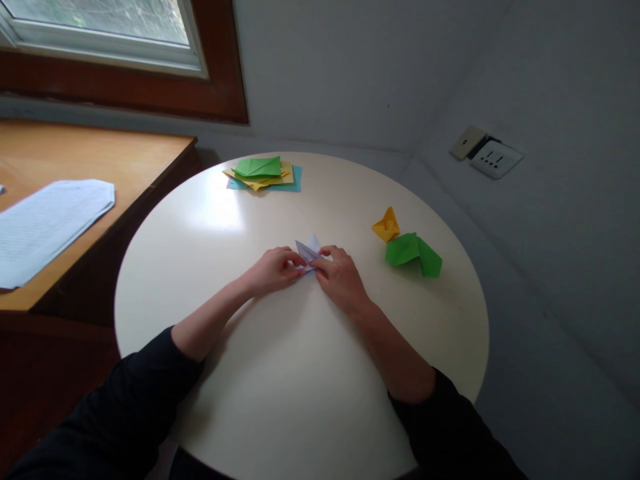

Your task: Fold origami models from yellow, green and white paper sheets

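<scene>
Both hands, left hand (273,269) and right hand (340,273), pinch seemingly white folded paper (307,251) mid-table (250,400).

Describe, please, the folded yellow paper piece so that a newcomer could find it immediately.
Start at the round white table and look to its right side, beyond the right hand. The small yellow folded piece sits there, touching a larger green folded piece. It alone is yellow and pointed.

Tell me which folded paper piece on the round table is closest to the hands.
The pale lilac piece, pinched between the left hand and right hand. The yellow piece and green piece lie apart to the right.
</scene>
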### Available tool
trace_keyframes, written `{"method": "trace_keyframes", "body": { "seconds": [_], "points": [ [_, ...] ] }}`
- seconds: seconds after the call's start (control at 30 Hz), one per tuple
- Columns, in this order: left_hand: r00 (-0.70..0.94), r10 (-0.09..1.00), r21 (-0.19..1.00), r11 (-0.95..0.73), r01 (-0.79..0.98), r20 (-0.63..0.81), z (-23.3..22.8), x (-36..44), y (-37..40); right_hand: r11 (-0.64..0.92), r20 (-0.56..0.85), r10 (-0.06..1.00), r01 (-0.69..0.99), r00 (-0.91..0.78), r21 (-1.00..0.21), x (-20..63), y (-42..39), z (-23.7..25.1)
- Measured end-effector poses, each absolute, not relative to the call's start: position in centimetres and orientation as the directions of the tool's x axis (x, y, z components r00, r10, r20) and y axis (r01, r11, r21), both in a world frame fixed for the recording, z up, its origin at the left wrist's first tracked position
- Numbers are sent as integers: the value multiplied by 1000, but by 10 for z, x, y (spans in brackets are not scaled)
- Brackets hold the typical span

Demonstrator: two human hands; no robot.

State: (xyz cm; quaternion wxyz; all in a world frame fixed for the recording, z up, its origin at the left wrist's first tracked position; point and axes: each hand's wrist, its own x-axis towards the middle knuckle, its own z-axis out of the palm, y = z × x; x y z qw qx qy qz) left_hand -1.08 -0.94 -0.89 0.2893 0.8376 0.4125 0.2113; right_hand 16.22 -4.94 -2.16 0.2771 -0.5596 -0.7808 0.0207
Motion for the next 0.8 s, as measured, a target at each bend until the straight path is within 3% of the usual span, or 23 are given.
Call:
{"method": "trace_keyframes", "body": {
  "seconds": [0.8],
  "points": [
    [612, 786, 567, -545, 617, 89, -8, -9, -10, 375, 335, 904, 872, -268, -314, 159, -52, -15]
  ]
}}
